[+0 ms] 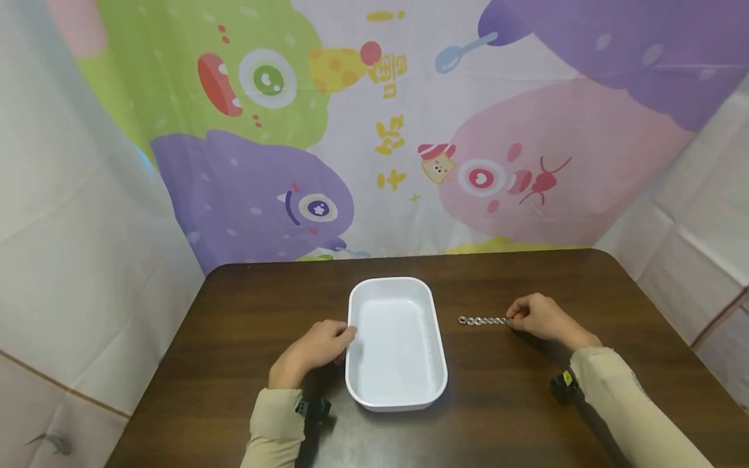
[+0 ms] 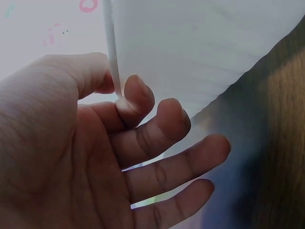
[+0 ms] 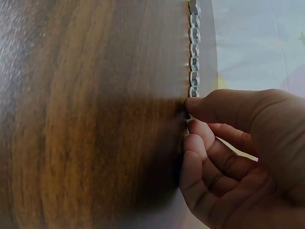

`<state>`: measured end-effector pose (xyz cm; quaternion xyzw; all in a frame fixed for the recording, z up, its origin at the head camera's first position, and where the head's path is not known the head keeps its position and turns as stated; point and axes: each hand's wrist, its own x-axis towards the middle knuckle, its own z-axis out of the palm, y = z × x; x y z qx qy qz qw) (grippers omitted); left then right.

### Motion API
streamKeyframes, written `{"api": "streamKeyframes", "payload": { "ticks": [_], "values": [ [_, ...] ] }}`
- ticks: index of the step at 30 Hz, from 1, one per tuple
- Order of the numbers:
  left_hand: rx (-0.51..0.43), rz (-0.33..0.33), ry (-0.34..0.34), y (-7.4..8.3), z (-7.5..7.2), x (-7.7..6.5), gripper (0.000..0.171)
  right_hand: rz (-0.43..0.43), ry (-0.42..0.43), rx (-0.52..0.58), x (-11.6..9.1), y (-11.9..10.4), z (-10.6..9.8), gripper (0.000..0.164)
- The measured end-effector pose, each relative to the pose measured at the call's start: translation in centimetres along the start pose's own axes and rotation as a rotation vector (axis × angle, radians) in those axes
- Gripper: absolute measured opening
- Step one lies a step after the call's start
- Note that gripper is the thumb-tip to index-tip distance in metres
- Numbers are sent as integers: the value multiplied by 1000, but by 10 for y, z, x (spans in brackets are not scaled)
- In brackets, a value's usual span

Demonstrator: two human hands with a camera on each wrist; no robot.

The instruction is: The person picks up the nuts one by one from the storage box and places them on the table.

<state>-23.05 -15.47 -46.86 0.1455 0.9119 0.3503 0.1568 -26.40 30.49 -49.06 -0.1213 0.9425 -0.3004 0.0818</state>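
A deep white rectangular tray (image 1: 391,404) with rounded corners stands on the brown table. My left hand (image 1: 320,344) grips its left rim, thumb over the edge and index finger against the outer wall. The other fingers lie loosely bent beside that wall (image 2: 190,43) in the left wrist view. Right of the tray runs a straight row of several small silver metal nuts (image 1: 482,320), set edge to edge. At the row's right end my right hand (image 1: 541,317) pinches a nut between thumb and fingertips, which mostly hide it. The rest of the row (image 3: 194,50) extends beyond the thumb.
The dark wood-grain table (image 1: 263,292) has rounded far corners. Behind it hangs a cloth (image 1: 398,214) with cartoon monsters, and pale panels (image 1: 70,260) flank both sides. A black wrist camera (image 1: 564,386) sits at the right cuff, another (image 1: 317,409) at the left.
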Motion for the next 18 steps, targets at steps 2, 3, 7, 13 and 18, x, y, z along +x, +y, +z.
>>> {"api": "streamKeyframes", "payload": {
  "ticks": [2, 3, 7, 13, 18],
  "values": [
    [-2, 0, 1, -1, 0, 0, 42, -6, -12, 12, 0, 1, 1, 7],
    [-5, 0, 0, -2, 0, -1, 43, -10, -14, 17, 0, 2, 1, 8],
    [-20, -4, -12, -5, -2, -3, 51, -19, -11, 32, 1, 4, 3, 8],
    [-112, -47, -5, -9, -10, -10, 61, -19, -20, 48, -3, 6, 8, 14],
    [-83, -12, 107, -13, -19, -15, 47, -2, 16, 67, -15, 8, 18, 21]
  ]
}}
